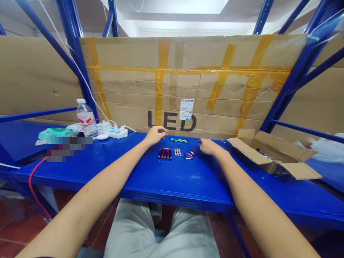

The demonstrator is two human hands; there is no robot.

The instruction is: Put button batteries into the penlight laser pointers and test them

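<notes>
My left hand [155, 134] rests on the blue table [172, 175] with its fingers curled into a pinch; what it holds is too small to name. Just right of it lies a green tube-shaped piece [179, 140]. My right hand [208, 146] lies knuckles-up with fingers curled, a small dark bit at its fingertips. Between the hands sit a row of red and blue small tubes [165, 153], a cluster of small silver button cells [177, 152], and several red and blue carabiner clips [190, 154].
An open cardboard box [274, 154] lies at the right. At the left stand a water bottle [86, 118], a white power strip [114, 132] with a red cable, and a green packet [55, 134]. A taped cardboard sheet marked LED [188, 82] walls the back.
</notes>
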